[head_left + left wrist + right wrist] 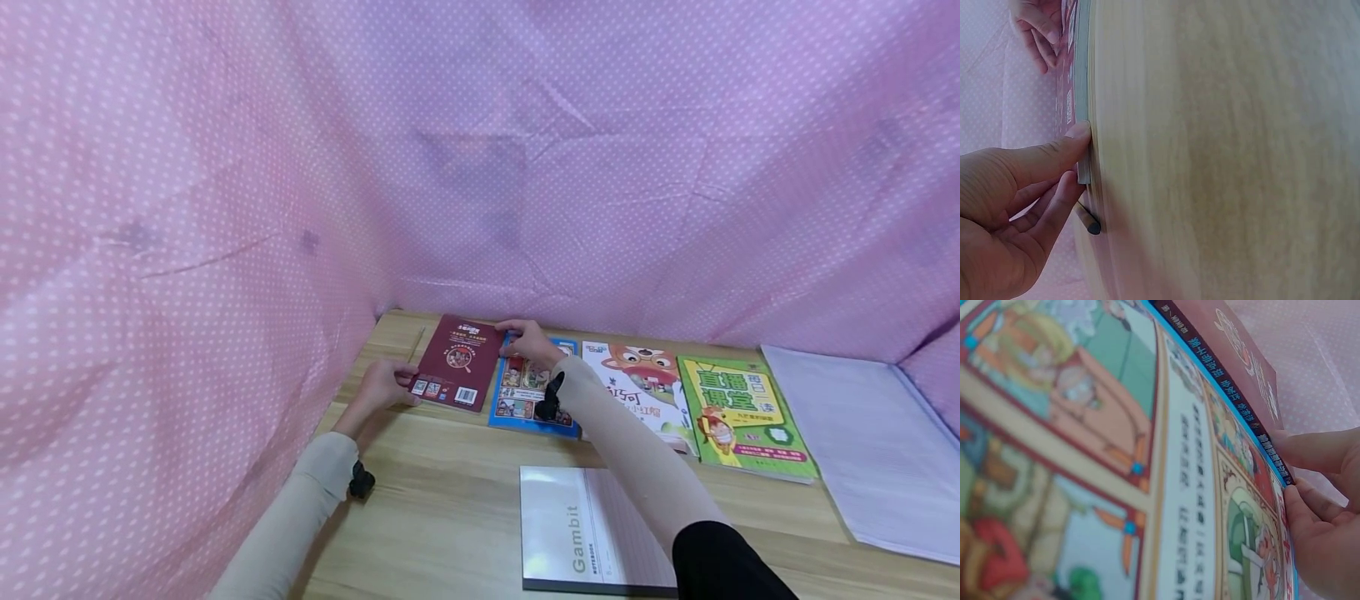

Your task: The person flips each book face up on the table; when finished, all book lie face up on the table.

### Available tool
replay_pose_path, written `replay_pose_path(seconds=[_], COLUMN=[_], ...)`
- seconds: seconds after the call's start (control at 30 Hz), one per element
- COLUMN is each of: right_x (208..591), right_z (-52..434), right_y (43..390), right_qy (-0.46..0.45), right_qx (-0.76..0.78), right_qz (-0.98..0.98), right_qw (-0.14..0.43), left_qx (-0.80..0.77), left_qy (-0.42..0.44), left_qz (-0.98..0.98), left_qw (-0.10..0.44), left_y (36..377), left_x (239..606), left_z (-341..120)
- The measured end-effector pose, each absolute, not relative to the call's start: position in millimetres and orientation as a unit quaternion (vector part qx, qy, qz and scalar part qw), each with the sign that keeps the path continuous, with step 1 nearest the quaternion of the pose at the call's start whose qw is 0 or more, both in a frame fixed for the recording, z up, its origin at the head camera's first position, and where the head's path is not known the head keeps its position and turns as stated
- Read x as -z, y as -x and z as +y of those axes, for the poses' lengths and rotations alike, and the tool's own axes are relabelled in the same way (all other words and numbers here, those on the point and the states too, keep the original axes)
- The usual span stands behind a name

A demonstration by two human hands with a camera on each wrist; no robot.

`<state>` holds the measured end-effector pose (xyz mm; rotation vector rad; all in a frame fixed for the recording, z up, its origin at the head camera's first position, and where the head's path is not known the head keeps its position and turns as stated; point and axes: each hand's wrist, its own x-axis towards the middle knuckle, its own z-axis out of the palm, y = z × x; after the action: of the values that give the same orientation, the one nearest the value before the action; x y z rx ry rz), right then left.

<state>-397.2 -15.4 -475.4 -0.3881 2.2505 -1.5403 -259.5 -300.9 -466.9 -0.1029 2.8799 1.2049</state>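
Pink dotted cloth [525, 150] hangs as walls on three sides — a pale wooden table [450, 517] below, evenly lit.

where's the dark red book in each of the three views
Head: the dark red book lies at the left end of the row, far side of the table.
Left wrist: seen edge-on, upper left, left hand at its corner.
Right wrist: top right, above the blue comic book.
Shared landmark: right hand at the red book's far corner.
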Motion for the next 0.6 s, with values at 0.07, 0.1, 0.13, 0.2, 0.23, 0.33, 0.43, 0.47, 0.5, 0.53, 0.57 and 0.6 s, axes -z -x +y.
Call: replay_pose_path(seconds=[0.07,0.1,0.13,0.2,0.23,0.33,0.43,0.47,0.5,0.53,0.57,0.6], right_x=[474.5,474.1,473.9,473.6,473.3,472.4,471.6,471.7,471.9,471.9,472.2,472.5], right_z=[-14.8,-14.2,-14.0,-13.8,-13.7,-13.8,-13.9,-13.9,-14.0,-14.0,-14.2,-14.5], right_y=[396.6,396.1,396.3,396.7,396.7,396.8,396.2,396.3,396.5,396.4,396.6,396.9], right_qy=[0.14,0.142,0.144,0.144,0.144,0.145,0.147,0.147,0.145,0.144,0.144,0.146], right_qx=[0.555,0.558,0.561,0.568,0.571,0.572,0.567,0.565,0.566,0.567,0.565,0.563], right_qz=[0.797,0.794,0.792,0.787,0.785,0.784,0.788,0.79,0.79,0.789,0.79,0.791], right_qw=[0.193,0.195,0.194,0.194,0.194,0.192,0.189,0.187,0.187,0.187,0.188,0.188], left_qx=[-0.384,-0.384,-0.385,-0.386,-0.386,-0.386,-0.383,-0.382,-0.381,-0.379,-0.379,-0.378], left_qy=[0.035,0.035,0.035,0.035,0.035,0.034,0.033,0.035,0.034,0.034,0.035,0.034], left_qz=[0.923,0.923,0.922,0.922,0.922,0.922,0.923,0.923,0.924,0.925,0.925,0.925], left_qw=[0.01,0.011,0.012,0.013,0.013,0.013,0.012,0.012,0.013,0.014,0.015,0.016], left_y=[259.6,259.7,259.8,260.1,260.2,260.3,260.2,260.2,260.5,260.6,260.8,261.1], left_x=[466.6,466.5,466.6,466.6,466.6,466.3,465.7,465.4,465.2,465.0,464.8,464.6], left_z=[-300.6,-300.4,-300.4,-300.2,-300.0,-299.5,-299.1,-298.9,-298.9,-298.8,-298.7,-298.7])
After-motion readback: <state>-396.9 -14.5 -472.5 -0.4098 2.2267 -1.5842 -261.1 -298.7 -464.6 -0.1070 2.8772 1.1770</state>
